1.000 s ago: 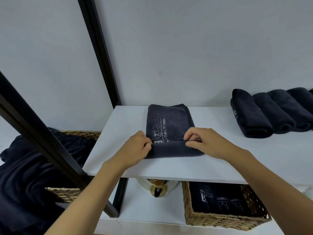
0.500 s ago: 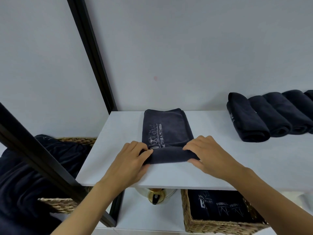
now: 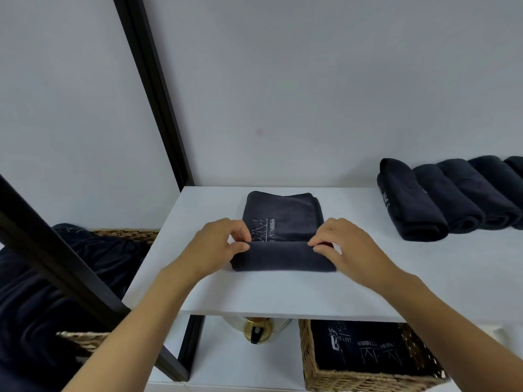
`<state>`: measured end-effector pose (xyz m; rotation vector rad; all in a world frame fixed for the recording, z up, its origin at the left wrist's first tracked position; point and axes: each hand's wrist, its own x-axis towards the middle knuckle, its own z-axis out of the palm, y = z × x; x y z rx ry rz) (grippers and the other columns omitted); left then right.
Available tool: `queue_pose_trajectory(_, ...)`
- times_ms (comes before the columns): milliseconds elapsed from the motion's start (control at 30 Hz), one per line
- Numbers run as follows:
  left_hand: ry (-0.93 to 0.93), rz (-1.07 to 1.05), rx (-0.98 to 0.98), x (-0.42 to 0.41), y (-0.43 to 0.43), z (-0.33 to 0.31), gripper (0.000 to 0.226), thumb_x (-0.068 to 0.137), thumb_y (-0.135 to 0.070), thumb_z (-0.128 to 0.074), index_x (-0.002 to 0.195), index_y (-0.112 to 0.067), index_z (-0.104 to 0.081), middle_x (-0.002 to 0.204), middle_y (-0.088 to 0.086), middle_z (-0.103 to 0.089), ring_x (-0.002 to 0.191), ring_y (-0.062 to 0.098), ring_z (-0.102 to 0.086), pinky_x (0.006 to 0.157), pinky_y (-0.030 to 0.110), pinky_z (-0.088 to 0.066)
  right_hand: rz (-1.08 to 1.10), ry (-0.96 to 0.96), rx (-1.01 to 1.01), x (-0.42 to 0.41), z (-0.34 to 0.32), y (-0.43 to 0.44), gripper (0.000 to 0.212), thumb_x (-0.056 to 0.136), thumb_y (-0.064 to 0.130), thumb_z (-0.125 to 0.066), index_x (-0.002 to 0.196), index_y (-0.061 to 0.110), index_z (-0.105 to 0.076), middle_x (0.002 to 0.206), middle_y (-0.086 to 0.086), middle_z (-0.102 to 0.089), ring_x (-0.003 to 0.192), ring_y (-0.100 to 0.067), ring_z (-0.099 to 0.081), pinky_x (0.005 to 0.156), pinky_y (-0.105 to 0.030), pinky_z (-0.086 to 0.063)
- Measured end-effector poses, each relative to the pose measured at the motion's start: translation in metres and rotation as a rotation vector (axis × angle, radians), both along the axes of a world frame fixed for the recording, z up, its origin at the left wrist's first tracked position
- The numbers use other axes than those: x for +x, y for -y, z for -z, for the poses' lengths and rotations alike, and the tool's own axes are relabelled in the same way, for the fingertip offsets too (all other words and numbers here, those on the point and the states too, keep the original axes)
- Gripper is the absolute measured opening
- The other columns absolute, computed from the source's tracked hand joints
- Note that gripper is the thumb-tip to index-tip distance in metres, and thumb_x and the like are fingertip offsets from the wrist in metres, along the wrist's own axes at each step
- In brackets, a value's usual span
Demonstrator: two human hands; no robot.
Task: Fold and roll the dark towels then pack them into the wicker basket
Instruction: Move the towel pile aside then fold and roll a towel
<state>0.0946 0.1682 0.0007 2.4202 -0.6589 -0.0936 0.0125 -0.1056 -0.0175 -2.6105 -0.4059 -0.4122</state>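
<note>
Currently: dark towel folded flat on white shelf, near end rolled partway into tube. Left hand pinches left end of roll. Right hand pinches right end, fingers curled over top edge. Row of rolled towels side by side at shelf right, well apart. Wicker basket on lower level, right, dark printed towels inside. Second basket at left, loose dark towel heap in it.

Five rolled towels in a row, the last one cut off at the edge. One half-rolled towel, centre. Two wicker baskets: right basket, left basket.
</note>
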Motion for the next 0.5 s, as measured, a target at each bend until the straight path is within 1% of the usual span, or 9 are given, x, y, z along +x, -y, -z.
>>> queue_pose_trajectory(67,0.274,0.019,0.031,-0.007,0.001,0.010,0.009,0.089,-0.023,-0.062,0.089,-0.025,-0.071,0.090,-0.009,-0.063,0.076,0.015,-0.061,0.074,0.034,-0.050,-0.013,0.090,-0.168,-0.007,0.007,0.000,0.022,0.090,0.039,-0.059,0.103,0.024,-0.070,0.098,0.013,-0.061,0.085,-0.008,-0.054,0.078,-0.028,-0.046)
queue_pose_trajectory(133,0.478,0.102,0.107,-0.018,-0.003,0.021,0.024,0.088,-0.034,-0.055,0.097,-0.020,-0.072,0.092,-0.006,-0.064,0.077,0.018,-0.061,0.069,0.031,-0.051,-0.013,0.059,-0.279,-0.014,0.013,0.001,0.041,0.081,0.051,-0.066,0.112,0.023,-0.064,0.107,0.011,-0.059,0.091,-0.009,-0.054,0.079,-0.026,-0.045)
queue_pose_trajectory(167,0.523,0.133,0.144,-0.023,-0.006,0.025,0.029,0.086,-0.037,-0.058,0.101,-0.018,-0.071,0.096,-0.006,-0.065,0.079,0.018,-0.060,0.070,0.028,-0.050,-0.013,0.051,-0.305,-0.017,0.016,0.000,0.045,0.078,0.047,-0.073,0.113,0.023,-0.061,0.111,0.010,-0.059,0.093,-0.011,-0.056,0.080,-0.025,-0.044)
queue_pose_trajectory(200,0.549,0.156,0.187,-0.024,-0.009,0.030,0.033,0.081,-0.037,-0.068,0.106,-0.016,-0.070,0.100,-0.004,-0.066,0.082,0.017,-0.060,0.072,0.028,-0.051,-0.011,0.045,-0.304,-0.018,0.017,-0.002,0.044,0.077,0.039,-0.077,0.114,0.022,-0.060,0.113,0.009,-0.060,0.095,-0.013,-0.057,0.081,-0.025,-0.042)
queue_pose_trajectory(233,0.557,0.174,0.232,-0.024,-0.011,0.033,0.042,0.075,-0.034,-0.078,0.110,-0.015,-0.067,0.103,-0.003,-0.066,0.085,0.018,-0.061,0.073,0.029,-0.053,-0.004,0.042,-0.285,-0.018,0.016,-0.004,0.041,0.079,0.032,-0.076,0.115,0.022,-0.060,0.114,0.009,-0.060,0.095,-0.013,-0.056,0.082,-0.023,-0.039)
queue_pose_trajectory(300,0.494,0.178,0.302,-0.024,-0.011,0.032,0.050,0.072,-0.029,-0.083,0.116,-0.017,-0.064,0.109,-0.002,-0.067,0.090,0.021,-0.063,0.077,0.029,-0.052,0.012,-0.023,-0.203,-0.017,0.008,-0.008,0.034,0.084,0.027,-0.069,0.117,0.026,-0.058,0.111,0.016,-0.057,0.094,-0.006,-0.048,0.083,-0.019,-0.032)
queue_pose_trajectory(367,0.322,0.172,0.234,-0.022,-0.011,0.021,0.040,0.084,-0.033,-0.073,0.121,-0.021,-0.063,0.112,-0.007,-0.065,0.097,0.015,-0.060,0.084,0.024,-0.046,0.012,-0.178,-0.062,-0.017,0.001,-0.004,0.027,0.085,0.029,-0.067,0.111,0.034,-0.058,0.102,0.022,-0.058,0.088,-0.002,-0.051,0.078,-0.018,-0.038)
queue_pose_trajectory(433,0.084,0.171,0.104,-0.016,-0.010,0.008,0.026,0.090,-0.032,-0.066,0.114,-0.023,-0.067,0.105,-0.008,-0.065,0.093,0.008,-0.058,0.081,0.021,-0.042,-0.010,-0.355,0.161,-0.016,-0.006,0.004,0.024,0.087,0.026,-0.067,0.107,0.036,-0.059,0.100,0.018,-0.065,0.088,-0.005,-0.060,0.075,-0.021,-0.048)
queue_pose_trajectory(500,-0.032,0.180,0.048,-0.010,-0.004,-0.002,0.015,0.094,-0.026,-0.061,0.101,-0.017,-0.071,0.098,-0.004,-0.062,0.086,0.007,-0.056,0.078,0.021,-0.039,-0.027,-0.471,0.377,-0.015,-0.010,0.008,0.024,0.092,0.023,-0.064,0.111,0.035,-0.056,0.103,0.013,-0.066,0.088,-0.008,-0.065,0.077,-0.024,-0.052)
